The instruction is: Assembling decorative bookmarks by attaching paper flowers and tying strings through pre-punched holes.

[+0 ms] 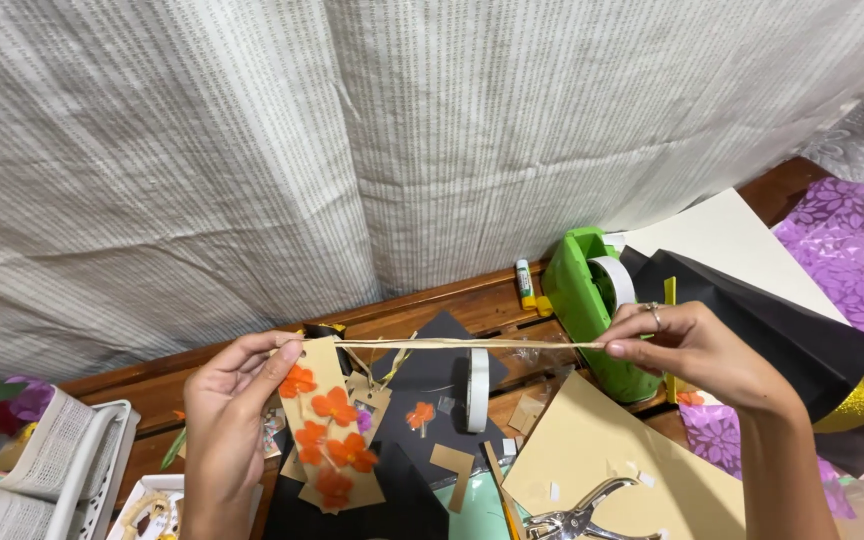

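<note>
Paper-strewn wooden table (432, 305), seemingly slatted

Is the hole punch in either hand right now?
No: the hole punch lies on the tan paper, while the left hand and right hand stretch a raffia strand.

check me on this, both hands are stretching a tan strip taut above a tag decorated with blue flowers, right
Not quite. The head view shows the left hand and right hand pulling the tan strip taut above the tag, but its flowers are orange, not blue.
</note>
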